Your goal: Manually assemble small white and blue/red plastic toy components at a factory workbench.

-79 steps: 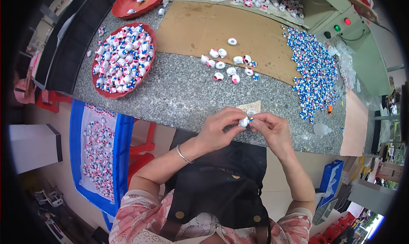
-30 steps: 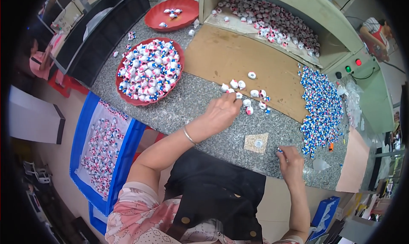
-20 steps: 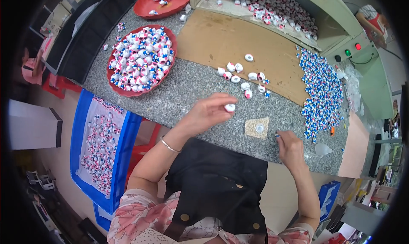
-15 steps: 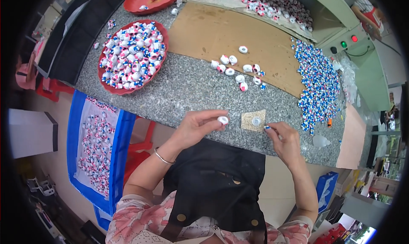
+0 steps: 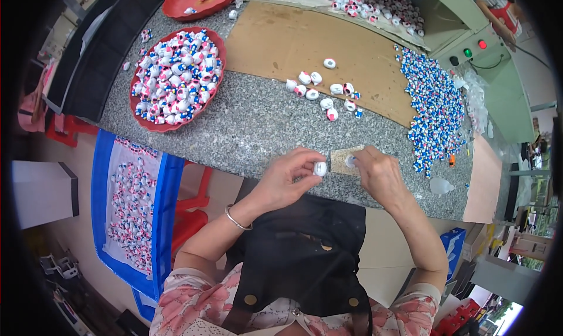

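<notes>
My left hand (image 5: 291, 179) pinches a small white toy head (image 5: 320, 169) between thumb and fingers, just above the front edge of the stone counter. Over a tan speckled pad (image 5: 339, 160), my right hand (image 5: 380, 173) is closed in a pinch, its fingertips at a small round whitish dish (image 5: 350, 161). The small blue-and-white toy body that showed in these fingers half a second ago is now hidden by them. Several loose white-and-pink toy heads (image 5: 312, 94) lie beyond my hands, partly on a brown cardboard sheet (image 5: 275, 36).
A red bowl (image 5: 221, 54) heaped with toy figures stands left, with another red bowl (image 5: 202, 10) behind. Many small blue-and-white toy bodies (image 5: 434, 113) are spread at right. A blue crate (image 5: 102, 218) sits below left. A green machine (image 5: 498, 89) borders the back right; a person (image 5: 498, 13) stands beyond.
My right hand has moved left and its fingertips have come to the dish on the pad. My left hand has shifted slightly right, with the toy head turned in its fingers.
</notes>
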Available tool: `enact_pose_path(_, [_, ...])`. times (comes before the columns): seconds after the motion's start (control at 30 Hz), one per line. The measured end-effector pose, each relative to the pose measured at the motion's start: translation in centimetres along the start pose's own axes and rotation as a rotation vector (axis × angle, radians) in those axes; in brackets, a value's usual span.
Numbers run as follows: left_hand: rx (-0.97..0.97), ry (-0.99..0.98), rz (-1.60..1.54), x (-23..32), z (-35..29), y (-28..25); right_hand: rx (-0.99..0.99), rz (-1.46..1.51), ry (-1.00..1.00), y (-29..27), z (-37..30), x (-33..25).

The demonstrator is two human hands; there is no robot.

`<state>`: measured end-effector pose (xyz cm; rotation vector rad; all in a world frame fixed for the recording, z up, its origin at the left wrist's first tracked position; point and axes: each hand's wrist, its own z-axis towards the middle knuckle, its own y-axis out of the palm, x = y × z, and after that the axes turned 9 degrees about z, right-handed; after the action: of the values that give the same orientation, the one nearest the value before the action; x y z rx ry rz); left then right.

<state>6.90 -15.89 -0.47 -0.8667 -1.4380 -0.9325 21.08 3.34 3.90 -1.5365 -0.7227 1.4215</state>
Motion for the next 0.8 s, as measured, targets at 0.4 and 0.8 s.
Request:
enact_pose_path(0.4, [0.182, 0.303, 0.375, -1.6, 1.8, 3.3, 0.185, 0.980, 0.572, 0.3, -2.0, -1.4])
enact_pose_path(0.8, [-0.195, -0.048, -0.119, 0.1, 1.0, 2.4, 0.188, 0.765, 0.131, -0.2, -3.5, -4.6])
